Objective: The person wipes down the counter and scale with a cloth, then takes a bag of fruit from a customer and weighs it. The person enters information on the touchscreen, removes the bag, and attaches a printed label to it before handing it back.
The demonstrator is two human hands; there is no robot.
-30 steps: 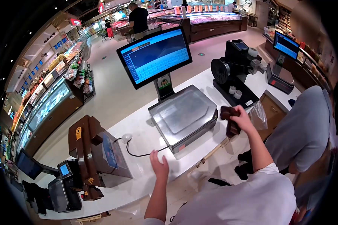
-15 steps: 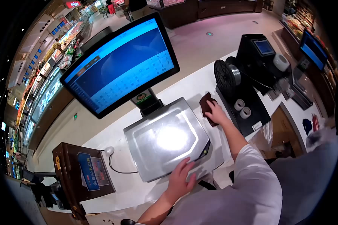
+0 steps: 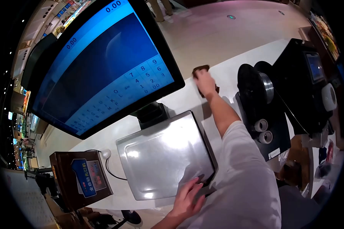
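Note:
A dark brown cloth (image 3: 200,69) is under my right hand (image 3: 205,83) near the far edge of the white counter (image 3: 252,63), its ends showing beyond my fingers. My right arm stretches forward between the scale and the black label equipment. My left hand (image 3: 188,199) hovers low at the near edge of the scale's steel platter (image 3: 160,156), fingers extended and nothing in them. The scale's large touchscreen (image 3: 103,65) stands behind the platter, showing a keypad and 0.00 readings.
Right of my arm is a black tray (image 3: 269,120) with two small label rolls (image 3: 265,137) and black reels (image 3: 249,86). A black printer (image 3: 300,82) stands farther right. At left sits a brown box machine (image 3: 80,179), with a cable running to the scale.
My right hand has pushed the brown cloth away from me, from beside the scale to the counter's far edge. My left hand stays near the platter's front. The camera view has moved closer.

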